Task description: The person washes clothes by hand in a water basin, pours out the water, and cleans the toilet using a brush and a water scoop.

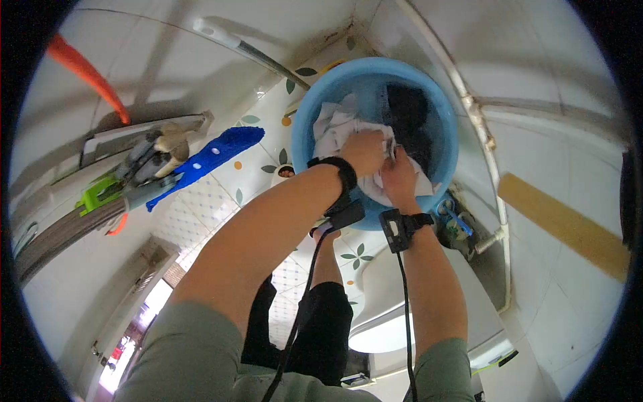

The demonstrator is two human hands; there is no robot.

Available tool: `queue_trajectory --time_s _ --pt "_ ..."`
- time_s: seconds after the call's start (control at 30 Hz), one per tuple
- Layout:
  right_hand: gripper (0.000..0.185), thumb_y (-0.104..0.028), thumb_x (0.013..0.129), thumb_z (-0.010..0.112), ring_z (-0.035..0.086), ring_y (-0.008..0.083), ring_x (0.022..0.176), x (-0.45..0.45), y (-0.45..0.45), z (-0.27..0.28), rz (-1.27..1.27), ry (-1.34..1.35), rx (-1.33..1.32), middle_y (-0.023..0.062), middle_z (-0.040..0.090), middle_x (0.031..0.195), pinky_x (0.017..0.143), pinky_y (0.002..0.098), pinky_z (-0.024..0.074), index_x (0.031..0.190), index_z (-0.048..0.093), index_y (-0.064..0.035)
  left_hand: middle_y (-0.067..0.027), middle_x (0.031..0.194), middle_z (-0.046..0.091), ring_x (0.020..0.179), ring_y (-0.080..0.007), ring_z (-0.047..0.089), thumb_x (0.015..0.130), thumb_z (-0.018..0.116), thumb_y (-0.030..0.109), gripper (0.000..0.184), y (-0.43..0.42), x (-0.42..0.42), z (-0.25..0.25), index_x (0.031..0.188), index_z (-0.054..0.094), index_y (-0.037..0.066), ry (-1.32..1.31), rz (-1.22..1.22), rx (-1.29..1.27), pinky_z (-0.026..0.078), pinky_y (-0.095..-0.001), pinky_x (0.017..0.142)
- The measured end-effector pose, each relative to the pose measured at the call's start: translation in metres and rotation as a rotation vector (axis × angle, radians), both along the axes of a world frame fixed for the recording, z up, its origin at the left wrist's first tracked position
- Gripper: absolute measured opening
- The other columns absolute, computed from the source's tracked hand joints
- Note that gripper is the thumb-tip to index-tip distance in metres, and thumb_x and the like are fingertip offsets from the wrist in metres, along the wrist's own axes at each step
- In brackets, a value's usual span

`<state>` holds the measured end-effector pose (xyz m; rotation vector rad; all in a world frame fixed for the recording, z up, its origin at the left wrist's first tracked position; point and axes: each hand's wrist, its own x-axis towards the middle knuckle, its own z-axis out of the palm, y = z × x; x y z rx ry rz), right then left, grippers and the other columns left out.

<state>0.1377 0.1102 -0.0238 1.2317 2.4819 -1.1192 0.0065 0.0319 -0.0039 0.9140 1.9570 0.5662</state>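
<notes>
Grey-green sleeves (pixel 181 345) fill the bottom edge of the frame, bare forearms reaching up to a blue basin (pixel 303 137) at upper centre. White cloth (pixel 335 127) lies bunched inside it, beside dark cloth (pixel 407 110) on the right. The left hand (pixel 364 153) is curled onto the white cloth, fingertips hidden; the right hand's (pixel 400 179) fingers close around a fold just beside it.

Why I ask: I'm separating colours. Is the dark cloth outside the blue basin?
No, the dark cloth lies inside the blue basin, beside the pale cloth.
</notes>
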Motion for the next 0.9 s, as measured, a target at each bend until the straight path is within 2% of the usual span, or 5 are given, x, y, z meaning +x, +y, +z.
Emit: queue_trajectory --time_s 0.2,0.43,0.67,0.77,0.9 --pt "0.037 -0.020 0.087 0.058 0.060 0.0445 0.101 -0.020 0.005 -0.044 0.085 -0.159 0.036 0.0302 0.062 0.106 0.084 0.0504 0.0478 0.116 0.053 0.0008 -0.0257 0.114 0.062 0.103 -0.0406 0.062 0.080 0.061 0.013 0.039 0.026 0.001 -0.058 0.115 0.057 -0.003 0.075 -0.045 -0.145 0.049 -0.0477 0.091" --pt "0.041 -0.030 0.089 0.059 0.061 0.0388 0.099 0.009 0.021 -0.140 0.410 -0.076 0.260 0.0198 0.067 0.102 0.084 0.0438 0.0484 0.117 0.056 0.0001 -0.0249 0.116 0.062 0.102 -0.0403 0.062 0.083 0.056 0.008 0.031 0.021 0.009 -0.083 0.113 0.059 -0.002 0.076 0.102 -0.032 0.050 -0.0477 0.089" --pt "0.038 -0.029 0.092 0.055 0.064 0.0319 0.092 -0.007 0.030 -0.008 -0.015 -0.011 -0.228 0.0164 0.067 0.100 0.083 0.0376 0.0474 0.111 0.059 0.0027 -0.0225 0.098 0.066 0.093 -0.0386 0.065 0.082 0.059 0.014 0.031 -0.003 0.006 0.001 0.110 0.060 0.001 0.089 0.261 0.154 0.051 -0.0472 0.081" --pt "0.032 -0.023 0.095 0.052 0.063 0.0224 0.091 0.006 0.014 0.090 -0.298 0.191 -0.469 0.0130 0.066 0.098 0.081 0.0325 0.0465 0.112 0.059 0.0028 -0.0220 0.101 0.066 0.091 -0.0396 0.064 0.082 0.059 0.012 0.031 -0.022 0.010 0.091 0.112 0.060 0.002 -0.212 0.538 0.237 0.052 -0.0442 0.078" --pt "0.034 -0.016 0.097 0.049 0.057 0.0169 0.108 0.025 -0.010 0.234 -0.223 0.418 -0.397 0.0113 0.059 0.121 0.093 0.0306 0.0439 0.127 0.052 0.0005 -0.0205 0.108 0.060 0.091 -0.0388 0.062 0.081 0.060 0.007 0.036 -0.031 0.038 0.207 0.116 0.057 0.004 -0.149 0.414 0.640 0.051 -0.0429 0.077"
